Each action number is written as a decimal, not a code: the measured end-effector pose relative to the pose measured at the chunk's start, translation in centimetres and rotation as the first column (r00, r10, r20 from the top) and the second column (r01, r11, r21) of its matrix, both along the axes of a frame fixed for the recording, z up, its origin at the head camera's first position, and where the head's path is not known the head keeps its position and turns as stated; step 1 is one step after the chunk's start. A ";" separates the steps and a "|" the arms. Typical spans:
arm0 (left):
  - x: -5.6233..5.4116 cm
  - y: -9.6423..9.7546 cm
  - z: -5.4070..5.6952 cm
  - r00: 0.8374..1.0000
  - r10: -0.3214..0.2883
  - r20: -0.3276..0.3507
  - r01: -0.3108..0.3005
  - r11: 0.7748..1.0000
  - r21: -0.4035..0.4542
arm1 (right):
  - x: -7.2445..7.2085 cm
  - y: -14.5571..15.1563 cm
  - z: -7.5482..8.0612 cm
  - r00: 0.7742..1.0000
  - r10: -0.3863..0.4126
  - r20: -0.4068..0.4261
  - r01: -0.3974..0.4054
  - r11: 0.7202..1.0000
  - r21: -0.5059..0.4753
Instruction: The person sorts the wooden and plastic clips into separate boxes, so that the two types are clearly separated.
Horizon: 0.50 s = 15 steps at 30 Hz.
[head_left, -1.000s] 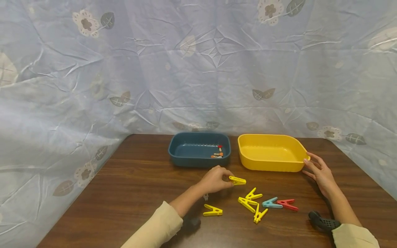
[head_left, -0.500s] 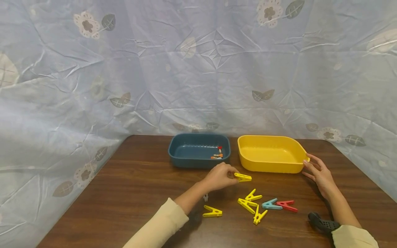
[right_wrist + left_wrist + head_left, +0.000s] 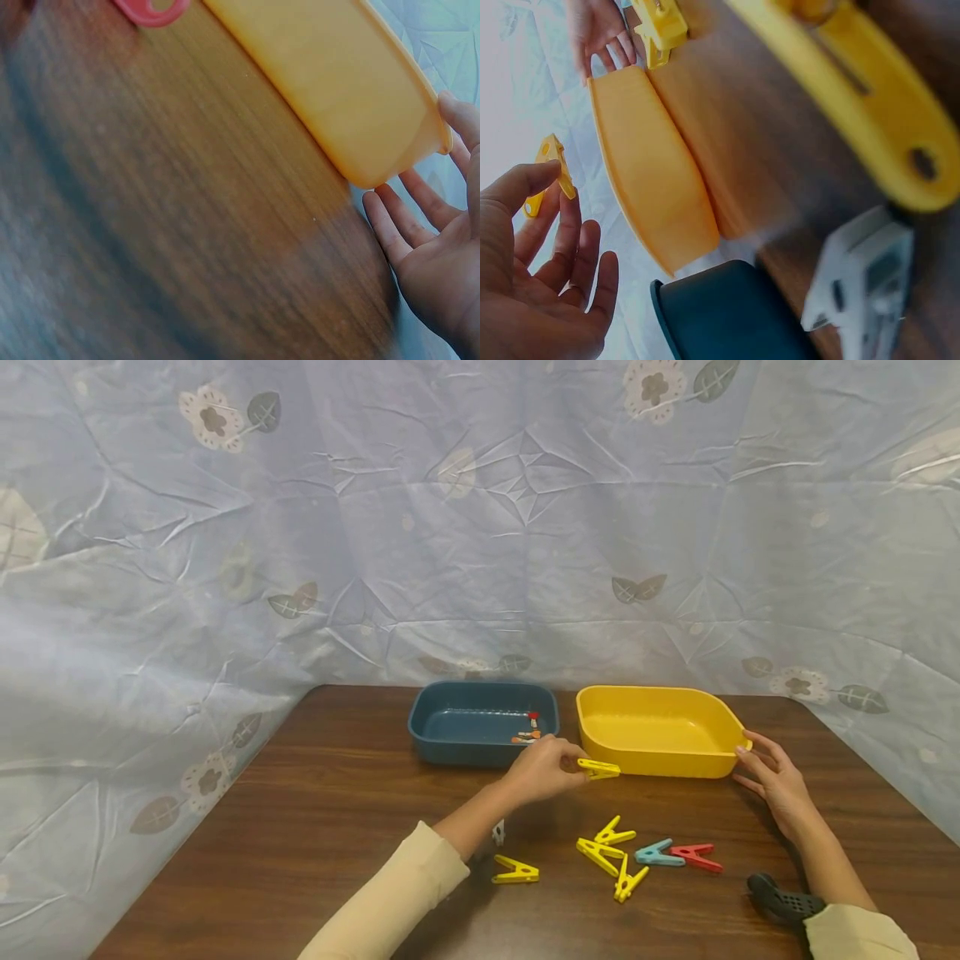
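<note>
My left hand pinches a yellow clothespin between thumb and fingers, just in front of the yellow bin. In the left wrist view, the pinched clothespin sits at the fingertips. My right hand holds the bin's right end, thumb at the rim and fingers against the outer wall. Several yellow clothespins lie on the table, beside a light blue clothespin and a red clothespin. A single yellow clothespin lies farther left.
A blue bin stands left of the yellow one, with small red, orange and white pieces inside. A small white clip lies near the left forearm. A black perforated strap is by the right wrist. Patterned cloth hangs behind the table.
My left hand has moved away from me and slightly right, carrying the yellow clothespin from above the tabletop to the front of the yellow bin. My right hand has stayed at the bin's end.
</note>
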<state>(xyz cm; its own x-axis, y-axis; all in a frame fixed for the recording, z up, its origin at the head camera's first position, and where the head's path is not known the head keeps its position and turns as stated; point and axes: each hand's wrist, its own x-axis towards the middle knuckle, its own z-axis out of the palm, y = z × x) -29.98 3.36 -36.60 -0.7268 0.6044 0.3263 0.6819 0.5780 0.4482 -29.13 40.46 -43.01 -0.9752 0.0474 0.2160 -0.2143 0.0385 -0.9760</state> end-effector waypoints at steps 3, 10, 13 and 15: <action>-0.2 0.3 0.4 1.000 0.002 -0.004 -0.002 1.000 -0.002 | 0.0 0.0 0.1 1.000 0.000 0.001 0.000 1.000 -0.007; -0.9 1.2 1.1 1.000 0.001 0.021 -0.002 1.000 0.015 | 0.0 -0.1 0.1 1.000 -0.002 0.004 0.002 1.000 -0.022; -1.3 1.7 1.4 1.000 0.002 0.024 -0.003 1.000 0.027 | 0.0 -0.1 0.1 1.000 0.000 0.004 0.001 1.000 -0.028; -1.6 2.0 1.5 0.999 0.005 0.031 -0.006 0.999 0.033 | 0.0 -0.1 0.0 1.000 0.001 0.004 0.000 1.000 -0.026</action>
<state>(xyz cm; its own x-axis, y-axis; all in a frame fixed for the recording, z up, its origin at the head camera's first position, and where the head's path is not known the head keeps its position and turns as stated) -31.58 5.39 -35.08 -0.7405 0.5892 0.3233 0.6639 0.5663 0.4884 -29.13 40.35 -42.97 -0.9761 0.0524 0.2109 -0.2105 0.0132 -0.9775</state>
